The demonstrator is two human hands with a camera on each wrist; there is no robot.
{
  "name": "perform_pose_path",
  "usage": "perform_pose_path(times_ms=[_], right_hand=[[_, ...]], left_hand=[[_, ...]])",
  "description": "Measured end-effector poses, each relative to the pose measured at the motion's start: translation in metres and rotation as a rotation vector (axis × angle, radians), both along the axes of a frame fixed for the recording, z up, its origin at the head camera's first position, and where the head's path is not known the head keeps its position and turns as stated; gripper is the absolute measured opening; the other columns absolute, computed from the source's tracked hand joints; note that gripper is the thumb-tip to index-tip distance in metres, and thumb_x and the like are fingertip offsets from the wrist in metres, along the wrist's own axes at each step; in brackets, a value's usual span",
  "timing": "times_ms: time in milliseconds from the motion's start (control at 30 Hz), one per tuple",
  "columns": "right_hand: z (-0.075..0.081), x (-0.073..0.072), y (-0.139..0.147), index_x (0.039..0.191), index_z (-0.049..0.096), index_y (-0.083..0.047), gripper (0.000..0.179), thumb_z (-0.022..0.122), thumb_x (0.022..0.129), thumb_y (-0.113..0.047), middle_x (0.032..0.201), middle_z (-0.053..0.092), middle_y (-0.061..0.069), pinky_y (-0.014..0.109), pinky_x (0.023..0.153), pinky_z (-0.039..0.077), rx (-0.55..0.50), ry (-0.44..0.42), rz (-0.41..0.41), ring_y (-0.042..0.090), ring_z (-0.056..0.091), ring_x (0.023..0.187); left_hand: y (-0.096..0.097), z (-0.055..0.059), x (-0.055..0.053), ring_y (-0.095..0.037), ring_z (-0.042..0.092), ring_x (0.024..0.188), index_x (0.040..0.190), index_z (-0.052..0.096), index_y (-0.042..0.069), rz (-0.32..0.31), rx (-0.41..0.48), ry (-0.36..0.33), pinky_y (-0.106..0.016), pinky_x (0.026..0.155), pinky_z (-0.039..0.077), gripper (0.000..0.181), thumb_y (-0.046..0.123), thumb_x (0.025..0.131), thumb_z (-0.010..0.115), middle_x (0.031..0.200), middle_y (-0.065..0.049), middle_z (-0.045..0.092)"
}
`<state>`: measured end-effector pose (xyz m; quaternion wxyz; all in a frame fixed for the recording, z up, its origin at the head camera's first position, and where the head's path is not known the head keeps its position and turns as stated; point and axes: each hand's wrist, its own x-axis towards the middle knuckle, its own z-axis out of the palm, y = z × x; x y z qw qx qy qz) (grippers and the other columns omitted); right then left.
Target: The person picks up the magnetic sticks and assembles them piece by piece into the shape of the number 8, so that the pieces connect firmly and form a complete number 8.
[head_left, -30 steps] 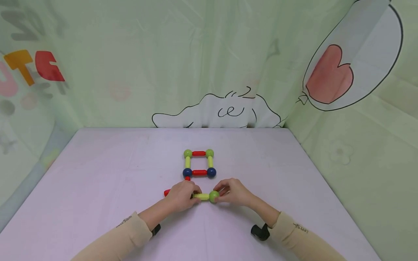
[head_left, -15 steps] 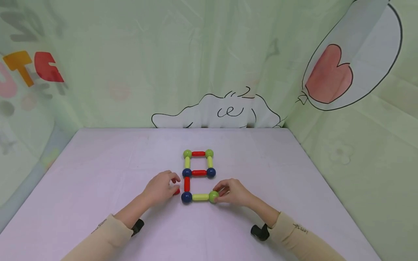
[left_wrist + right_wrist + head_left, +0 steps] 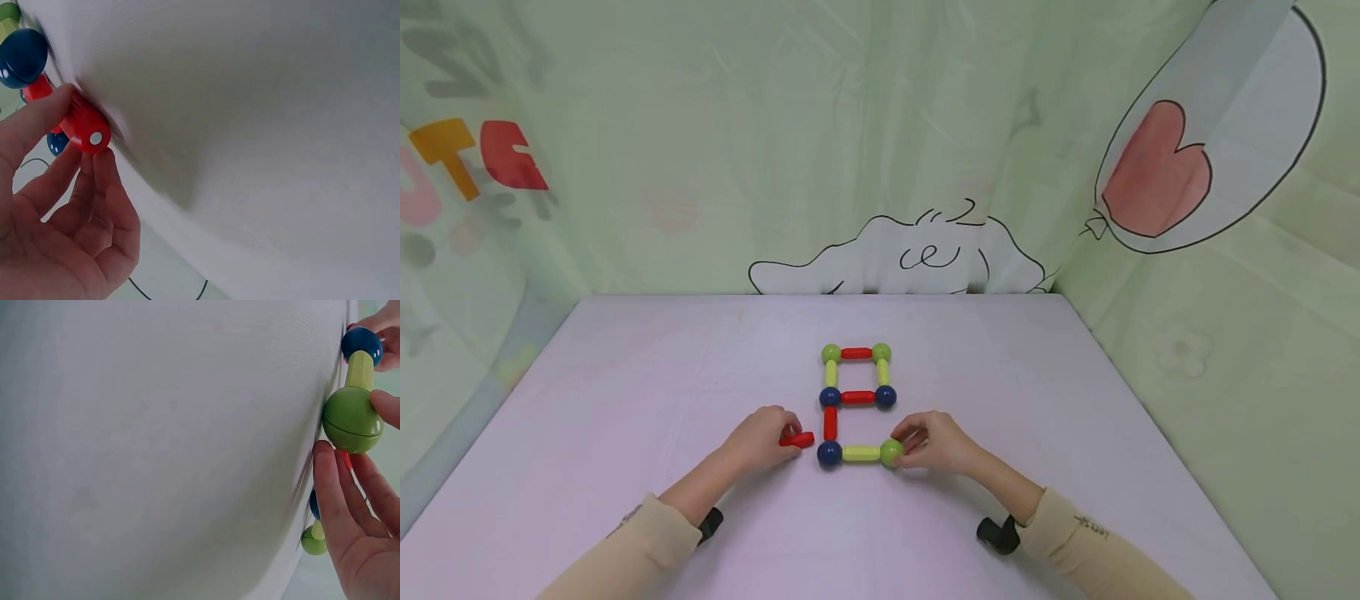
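Observation:
My left hand [image 3: 763,439] pinches a loose red rod [image 3: 802,439] between thumb and fingers, just left of the joined pieces. The left wrist view shows that rod [image 3: 90,128] end on, with a white dot. At the lower right of the build, my right hand [image 3: 946,444] holds a green ball [image 3: 891,452] between thumb and fingers. A yellow-green rod [image 3: 861,453] links this ball to a blue ball [image 3: 830,453]. From there a red rod [image 3: 830,423] runs back to another blue ball [image 3: 830,397].
Behind is a square of balls and rods, with a red rod [image 3: 858,397] along its near side, ending at a blue ball [image 3: 886,397], and green balls [image 3: 882,353] at the far corners. The pieces lie on a pale tabletop [image 3: 647,367] before a printed curtain [image 3: 700,150].
My left hand has left the lower-left blue ball and moved left to the loose red rod, which it now pinches. The right hand has stayed at the green ball.

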<state>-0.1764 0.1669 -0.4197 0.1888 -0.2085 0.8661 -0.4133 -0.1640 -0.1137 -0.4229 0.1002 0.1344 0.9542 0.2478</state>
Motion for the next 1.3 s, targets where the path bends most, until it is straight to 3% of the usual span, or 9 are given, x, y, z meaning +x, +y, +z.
perform_pose_path(times_ms=[167,333,433,667,1000,1167,1300], right_hand=[[0.001,0.001,-0.001,0.095,0.065,-0.001,0.028,0.077,0.072,-0.010,0.085,0.064,0.002,0.021,0.065,0.050,0.014,0.010,0.001,0.016,0.061,0.076],[0.001,0.001,-0.001,0.094,0.065,0.000,0.027,0.077,0.072,-0.010,0.083,0.064,0.002,0.020,0.066,0.050,0.018,0.019,-0.001,0.015,0.061,0.075],[0.000,0.001,-0.001,0.094,0.065,0.000,0.027,0.077,0.072,-0.010,0.083,0.064,0.002,0.020,0.066,0.049,0.020,0.024,-0.002,0.015,0.060,0.076],[-0.001,0.002,0.000,0.093,0.066,0.000,0.026,0.077,0.072,-0.010,0.082,0.064,0.003,0.021,0.066,0.050,0.021,0.026,-0.006,0.015,0.060,0.075],[0.000,0.002,0.003,0.094,0.066,0.002,0.027,0.076,0.073,-0.011,0.083,0.065,0.004,0.021,0.066,0.049,0.009,0.032,-0.001,0.015,0.061,0.074],[0.000,0.002,0.004,0.094,0.066,0.002,0.027,0.076,0.073,-0.011,0.084,0.066,0.005,0.021,0.067,0.050,-0.004,0.029,0.011,0.016,0.062,0.075],[-0.001,0.001,0.004,0.095,0.066,0.001,0.027,0.076,0.074,-0.012,0.085,0.066,0.005,0.021,0.067,0.050,0.004,0.028,0.013,0.016,0.062,0.076]], left_hand=[[0.000,0.005,0.001,-0.015,0.049,0.065,0.091,0.066,0.002,0.057,0.032,-0.025,-0.027,0.062,0.045,0.017,0.012,0.078,0.072,0.072,-0.001,0.055],[0.000,0.014,-0.002,-0.015,0.050,0.063,0.095,0.065,0.001,0.170,0.170,-0.082,-0.025,0.057,0.044,0.019,0.014,0.081,0.069,0.072,-0.002,0.055],[0.004,0.020,-0.006,-0.014,0.051,0.064,0.096,0.064,0.001,0.203,0.227,-0.093,-0.024,0.057,0.044,0.022,0.016,0.081,0.069,0.073,-0.002,0.056],[0.020,0.028,-0.015,-0.015,0.054,0.071,0.096,0.064,-0.001,0.195,0.309,-0.103,-0.025,0.061,0.046,0.024,0.017,0.082,0.068,0.075,-0.002,0.058],[0.058,0.021,-0.026,-0.015,0.054,0.069,0.098,0.063,0.001,0.179,0.347,-0.189,-0.023,0.059,0.047,0.031,0.026,0.081,0.069,0.080,-0.004,0.059],[0.074,0.019,-0.029,-0.015,0.055,0.063,0.098,0.063,-0.001,0.199,0.389,-0.223,-0.022,0.055,0.044,0.034,0.027,0.081,0.069,0.077,-0.005,0.061],[0.083,0.016,-0.032,-0.016,0.053,0.065,0.092,0.063,-0.001,0.221,0.373,-0.231,-0.022,0.053,0.041,0.032,0.027,0.080,0.070,0.077,-0.005,0.059]])
